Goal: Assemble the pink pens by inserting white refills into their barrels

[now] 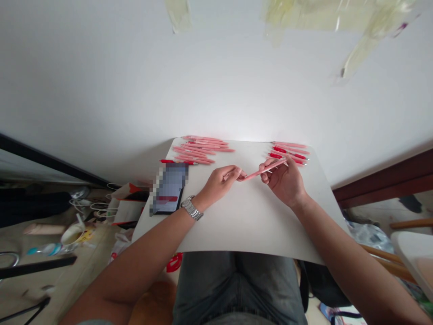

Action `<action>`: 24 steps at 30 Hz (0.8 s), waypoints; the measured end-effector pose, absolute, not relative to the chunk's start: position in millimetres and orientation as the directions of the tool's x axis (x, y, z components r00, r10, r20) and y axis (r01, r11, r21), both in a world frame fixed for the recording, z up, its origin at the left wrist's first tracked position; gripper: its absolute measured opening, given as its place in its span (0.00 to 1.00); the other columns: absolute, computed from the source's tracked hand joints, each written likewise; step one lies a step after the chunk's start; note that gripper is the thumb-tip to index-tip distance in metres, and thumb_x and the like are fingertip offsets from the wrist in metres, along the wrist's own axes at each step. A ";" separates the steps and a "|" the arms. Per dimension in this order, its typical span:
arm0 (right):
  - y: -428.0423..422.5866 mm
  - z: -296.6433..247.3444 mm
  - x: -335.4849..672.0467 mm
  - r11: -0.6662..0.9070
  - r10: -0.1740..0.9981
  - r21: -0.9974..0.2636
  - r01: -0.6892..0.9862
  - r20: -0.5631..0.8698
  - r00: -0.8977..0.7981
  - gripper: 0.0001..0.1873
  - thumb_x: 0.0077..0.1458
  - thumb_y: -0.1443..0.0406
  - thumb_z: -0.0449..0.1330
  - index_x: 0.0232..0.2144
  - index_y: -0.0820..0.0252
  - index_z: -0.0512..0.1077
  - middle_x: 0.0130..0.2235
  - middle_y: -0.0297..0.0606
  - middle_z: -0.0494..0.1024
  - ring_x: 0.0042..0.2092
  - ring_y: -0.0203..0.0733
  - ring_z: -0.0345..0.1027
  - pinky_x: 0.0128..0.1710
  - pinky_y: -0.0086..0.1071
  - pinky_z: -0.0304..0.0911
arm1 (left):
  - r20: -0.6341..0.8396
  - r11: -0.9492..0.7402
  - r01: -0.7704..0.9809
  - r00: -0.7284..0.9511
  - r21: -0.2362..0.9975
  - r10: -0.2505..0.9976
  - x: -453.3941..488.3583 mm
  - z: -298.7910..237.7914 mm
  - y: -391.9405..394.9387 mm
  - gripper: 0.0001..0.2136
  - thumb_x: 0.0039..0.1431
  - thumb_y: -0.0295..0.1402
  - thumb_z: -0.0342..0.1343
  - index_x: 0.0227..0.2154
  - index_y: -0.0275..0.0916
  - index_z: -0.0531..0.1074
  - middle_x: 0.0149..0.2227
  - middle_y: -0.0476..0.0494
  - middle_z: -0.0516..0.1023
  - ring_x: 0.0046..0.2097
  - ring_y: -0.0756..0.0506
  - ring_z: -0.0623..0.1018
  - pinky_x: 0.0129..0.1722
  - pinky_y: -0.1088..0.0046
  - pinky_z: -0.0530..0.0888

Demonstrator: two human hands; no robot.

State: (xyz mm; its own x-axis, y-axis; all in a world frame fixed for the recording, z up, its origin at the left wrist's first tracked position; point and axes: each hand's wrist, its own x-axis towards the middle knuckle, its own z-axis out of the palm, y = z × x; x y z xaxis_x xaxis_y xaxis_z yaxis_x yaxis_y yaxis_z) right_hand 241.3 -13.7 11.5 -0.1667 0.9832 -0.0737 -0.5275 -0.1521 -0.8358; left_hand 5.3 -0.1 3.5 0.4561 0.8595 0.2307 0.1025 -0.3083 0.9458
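Observation:
A pink pen (256,173) is held slanting between my two hands above the white table (243,221). My left hand (225,178), with a metal watch on its wrist, pinches the lower left end. My right hand (284,178) grips the upper right end with its fingers curled, palm partly up. Thin white sticks, too small to name, show by the right fingers. Beyond the right hand lies a small group of pens (291,146), pink and red. A larger pile of pink pens (203,146) lies at the back left, with a red pen (167,161) in front of it.
A phone (169,189), its screen blurred out, lies at the table's left edge. The white wall (216,90) rises right behind the table. A cup (72,234), a bottle (50,249) and bags are low on the left. A white chair (412,253) stands at the right.

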 end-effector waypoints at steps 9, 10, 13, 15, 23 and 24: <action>-13.6 15.0 242.1 -0.145 0.987 -0.818 -0.557 -0.078 -0.142 0.22 0.64 0.50 0.54 0.32 0.59 0.78 0.37 0.43 0.80 0.31 0.40 0.70 0.29 0.33 0.69 | 0.274 -0.377 0.120 0.495 0.918 0.825 8.0 -0.8 0.8 0.11 0.68 0.41 0.61 0.43 0.38 0.78 0.42 0.42 0.83 0.46 0.45 0.82 0.52 0.66 0.79; -13.6 15.4 242.0 -0.142 0.987 -0.818 -0.557 -0.077 -0.138 0.22 0.65 0.50 0.54 0.32 0.59 0.78 0.37 0.43 0.80 0.31 0.40 0.70 0.30 0.33 0.69 | 0.285 -0.389 0.123 0.489 0.913 0.824 8.4 -2.2 1.2 0.10 0.67 0.39 0.62 0.43 0.38 0.78 0.42 0.42 0.83 0.45 0.45 0.82 0.53 0.66 0.80; -13.7 15.9 241.5 -0.138 0.988 -0.825 -0.549 -0.075 -0.135 0.21 0.65 0.51 0.54 0.32 0.58 0.77 0.37 0.43 0.80 0.31 0.40 0.69 0.30 0.32 0.69 | 0.305 -0.414 0.141 0.475 0.900 0.826 9.1 -5.8 2.3 0.08 0.65 0.36 0.63 0.43 0.39 0.77 0.42 0.43 0.82 0.46 0.46 0.82 0.52 0.67 0.80; -13.7 15.7 240.8 -0.137 0.987 -0.828 -0.544 -0.069 -0.144 0.21 0.66 0.50 0.54 0.32 0.57 0.77 0.37 0.43 0.80 0.31 0.40 0.69 0.30 0.33 0.69 | 0.313 -0.427 0.157 0.468 0.891 0.826 8.9 -7.0 2.6 0.07 0.65 0.34 0.63 0.43 0.39 0.77 0.42 0.44 0.82 0.45 0.47 0.82 0.51 0.68 0.80; -12.7 13.0 239.8 -0.127 0.986 -0.829 -0.545 -0.044 -0.163 0.20 0.67 0.52 0.53 0.32 0.56 0.76 0.38 0.42 0.80 0.31 0.40 0.69 0.31 0.33 0.69 | 0.382 -0.506 0.224 0.429 0.833 0.818 8.8 -4.2 -0.1 0.05 0.65 0.31 0.62 0.42 0.40 0.76 0.41 0.47 0.82 0.43 0.49 0.81 0.51 0.70 0.79; -12.8 13.1 239.9 -0.128 0.985 -0.827 -0.547 -0.042 -0.166 0.20 0.67 0.52 0.53 0.32 0.57 0.76 0.38 0.42 0.80 0.31 0.40 0.69 0.31 0.33 0.69 | 0.390 -0.515 0.232 0.426 0.825 0.817 8.9 -3.6 -0.6 0.05 0.65 0.31 0.62 0.42 0.40 0.76 0.41 0.47 0.82 0.43 0.48 0.81 0.50 0.70 0.79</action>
State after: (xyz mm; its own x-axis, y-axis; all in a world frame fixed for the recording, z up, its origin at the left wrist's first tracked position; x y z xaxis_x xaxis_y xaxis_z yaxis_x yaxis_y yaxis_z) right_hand 239.9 -12.8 13.1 -0.1659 0.9852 -0.0425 -0.5475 -0.1278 -0.8270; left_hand 8.9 -0.6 -3.6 0.4256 0.8167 0.3898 0.2320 -0.5148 0.8253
